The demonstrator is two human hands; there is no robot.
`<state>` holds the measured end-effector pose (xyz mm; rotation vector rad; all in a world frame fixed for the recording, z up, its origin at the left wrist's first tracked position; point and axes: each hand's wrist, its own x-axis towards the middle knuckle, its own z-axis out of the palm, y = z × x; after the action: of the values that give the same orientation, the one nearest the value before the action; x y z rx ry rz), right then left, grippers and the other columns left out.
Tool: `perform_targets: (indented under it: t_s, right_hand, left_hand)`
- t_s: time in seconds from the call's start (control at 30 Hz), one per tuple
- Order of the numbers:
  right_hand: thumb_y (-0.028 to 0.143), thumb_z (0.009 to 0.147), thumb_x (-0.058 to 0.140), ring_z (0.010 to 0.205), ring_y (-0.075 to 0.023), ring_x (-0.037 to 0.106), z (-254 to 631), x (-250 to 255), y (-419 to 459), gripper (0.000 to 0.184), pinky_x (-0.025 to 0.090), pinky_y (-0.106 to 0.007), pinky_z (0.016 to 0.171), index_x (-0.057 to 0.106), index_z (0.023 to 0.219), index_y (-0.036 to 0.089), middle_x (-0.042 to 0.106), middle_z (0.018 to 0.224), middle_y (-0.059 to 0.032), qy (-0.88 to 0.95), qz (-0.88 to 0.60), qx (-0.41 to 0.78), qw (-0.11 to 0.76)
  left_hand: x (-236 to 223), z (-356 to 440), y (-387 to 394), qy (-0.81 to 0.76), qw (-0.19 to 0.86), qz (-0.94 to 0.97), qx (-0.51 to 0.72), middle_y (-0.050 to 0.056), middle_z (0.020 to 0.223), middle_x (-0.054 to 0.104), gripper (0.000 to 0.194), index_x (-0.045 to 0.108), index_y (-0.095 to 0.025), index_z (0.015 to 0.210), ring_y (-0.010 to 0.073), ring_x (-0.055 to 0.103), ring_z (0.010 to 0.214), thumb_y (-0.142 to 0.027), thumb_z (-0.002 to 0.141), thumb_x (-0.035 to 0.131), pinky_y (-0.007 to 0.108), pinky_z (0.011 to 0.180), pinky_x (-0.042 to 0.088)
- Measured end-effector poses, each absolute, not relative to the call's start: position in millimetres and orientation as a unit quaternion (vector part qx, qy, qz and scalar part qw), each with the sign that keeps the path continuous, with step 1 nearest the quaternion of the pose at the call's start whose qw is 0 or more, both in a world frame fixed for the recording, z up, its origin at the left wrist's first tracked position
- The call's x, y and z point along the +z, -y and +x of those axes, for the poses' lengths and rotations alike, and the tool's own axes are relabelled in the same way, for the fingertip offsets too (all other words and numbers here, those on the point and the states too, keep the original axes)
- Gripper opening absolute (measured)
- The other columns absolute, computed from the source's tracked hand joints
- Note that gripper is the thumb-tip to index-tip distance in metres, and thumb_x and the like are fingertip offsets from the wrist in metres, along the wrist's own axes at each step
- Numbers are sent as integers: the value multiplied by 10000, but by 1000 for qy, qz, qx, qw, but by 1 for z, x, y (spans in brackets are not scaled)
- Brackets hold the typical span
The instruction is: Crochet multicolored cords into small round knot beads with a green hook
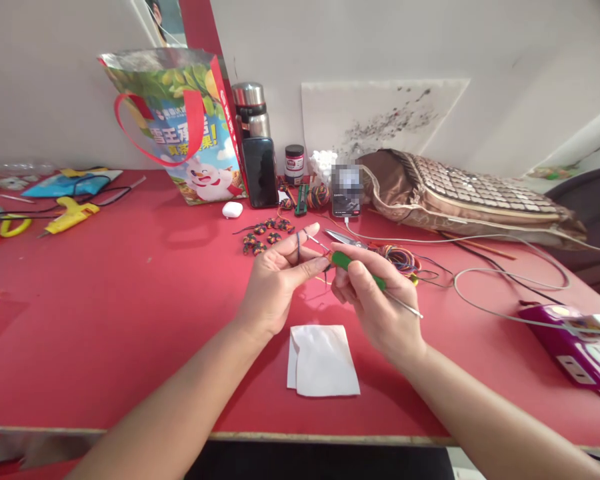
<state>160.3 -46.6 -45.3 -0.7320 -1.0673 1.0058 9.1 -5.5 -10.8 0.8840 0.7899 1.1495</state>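
My right hand (pixel 375 293) is closed round a green-handled crochet hook (pixel 360 270), whose metal shaft sticks out past my wrist. My left hand (pixel 280 273) pinches a dark thread (pixel 298 245) that loops over its index finger, right at the hook's tip. Both hands hover above the red table (pixel 130 313). A folded white paper (pixel 323 360) lies just below them. Several small crocheted pieces (pixel 263 237) lie beyond my left hand, and a bundle of coloured thread (pixel 403 259) lies beyond my right hand, beside scissors (pixel 345 239).
At the back stand a printed gift bag (pixel 190 133), a steel flask (pixel 250 110), a black phone (pixel 260 172), a second phone on a cable (pixel 346 193) and a brown beaded bag (pixel 470 197). A purple power strip (pixel 575 343) is at right, a yellow glue gun (pixel 73 213) at left.
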Motion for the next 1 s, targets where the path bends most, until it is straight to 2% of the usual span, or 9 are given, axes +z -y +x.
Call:
perform_targets:
  t_s: [0.1,0.23,0.3,0.57,0.8,0.9,1.0]
  right_hand:
    - [408,976,830,511,-64,402,164,-38,40,208,475,-218,514,878,1086,239,624,693,34,367,-281,599,653]
    - [449,968,821,425,-39,168,174,-40,30,272,331,-144,374,851,914,184,441,547,96,288,-235,723,583]
    - [430,981,808,400,-29,113,179,-45,26,282,293,-119,343,828,865,174,385,516,117,265,-209,758,557]
    - [418,1015,767,318,-12,122,190,-49,20,361,297,-107,299,804,766,160,430,432,116,247,-181,806,507]
    - [438,862,931,318,7,129,195,-44,19,355,261,-106,286,807,694,151,489,421,97,262,-214,785,519]
    - [459,843,943,318,-1,149,197,-42,19,370,251,-123,282,800,688,155,488,414,93,273,-237,775,518]
    - [492,850,925,318,-13,173,198,-41,19,415,234,-141,285,770,659,158,462,400,90,297,-263,748,533]
  left_hand:
    - [-9,5,3,-341,683,415,495,-24,792,772,434,874,-220,1130,136,715,823,-205,709,978,308,900,557]
    - [-9,2,3,-309,714,428,459,-40,794,732,435,879,-238,1140,125,723,804,-152,721,959,302,898,568]
    - [-9,2,3,-301,720,440,445,-42,780,712,422,878,-230,1148,124,725,791,-145,740,949,296,884,566]
    - [-7,1,9,-272,735,494,376,-8,854,745,447,848,-206,1239,133,726,828,-142,799,892,262,821,564]
    - [-2,1,13,-288,721,513,367,3,875,728,438,843,-185,1218,153,730,858,-135,783,858,275,813,554]
    - [-2,1,14,-306,706,522,367,7,875,722,475,827,-181,1259,159,723,844,-144,786,843,271,763,537]
    - [-3,0,14,-311,694,533,371,7,873,732,490,810,-171,1289,153,720,840,-140,801,825,275,792,547]
